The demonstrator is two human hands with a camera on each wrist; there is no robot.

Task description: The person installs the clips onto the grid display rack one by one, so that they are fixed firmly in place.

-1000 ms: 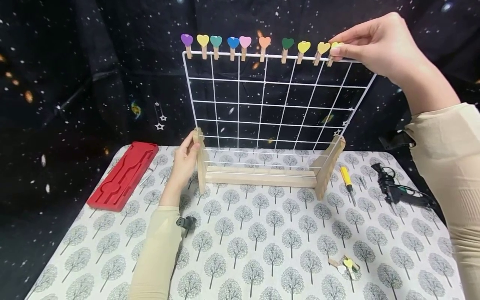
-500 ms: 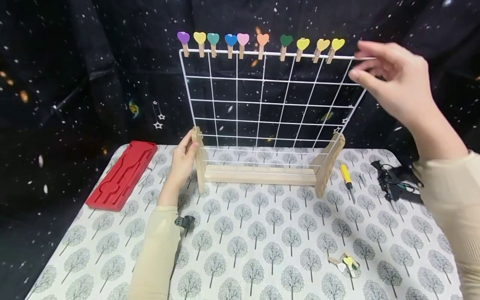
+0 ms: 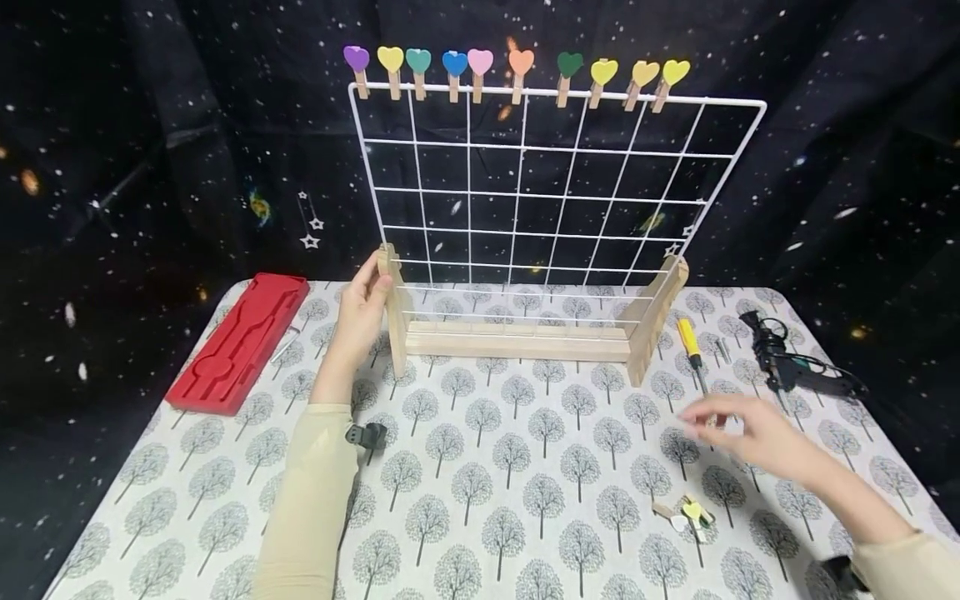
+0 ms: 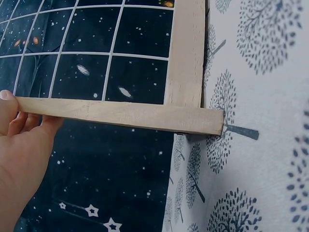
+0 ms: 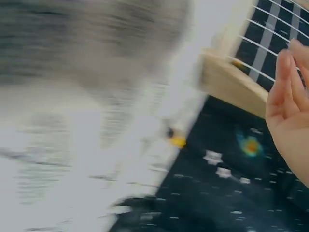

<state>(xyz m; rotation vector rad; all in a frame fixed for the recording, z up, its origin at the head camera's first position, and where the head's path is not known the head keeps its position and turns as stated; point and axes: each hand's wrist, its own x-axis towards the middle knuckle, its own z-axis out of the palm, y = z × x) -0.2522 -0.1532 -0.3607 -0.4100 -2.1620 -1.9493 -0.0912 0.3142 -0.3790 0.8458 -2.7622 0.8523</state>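
My left hand (image 3: 358, 321) grips the top of the left wooden upright (image 3: 395, 325) of a stand that holds a white wire grid (image 3: 712, 102). In the left wrist view, the fingers and thumb of that left hand (image 4: 24, 150) lie on both sides of the wooden bar (image 4: 120, 114). A row of clothespins with coloured hearts (image 3: 521, 62) is clipped along the grid's top wire. My right hand (image 3: 761, 437) hovers over the right of the table with nothing held, fingers loosely bent. Just below it lies a small pile of clothespins (image 3: 693, 512), one with a yellow heart.
A yellow-handled screwdriver (image 3: 688, 340) and a black tool with a cable (image 3: 780, 354) lie at the right. At the left is a red moulded tray (image 3: 238, 343), with a thin metal piece beside it. A dark starry cloth (image 3: 150, 167) hangs behind.
My right hand has let go of the last yellow-heart clothespin on the top wire, then moved away and down toward the pile. The left hand keeps its hold on the upright.
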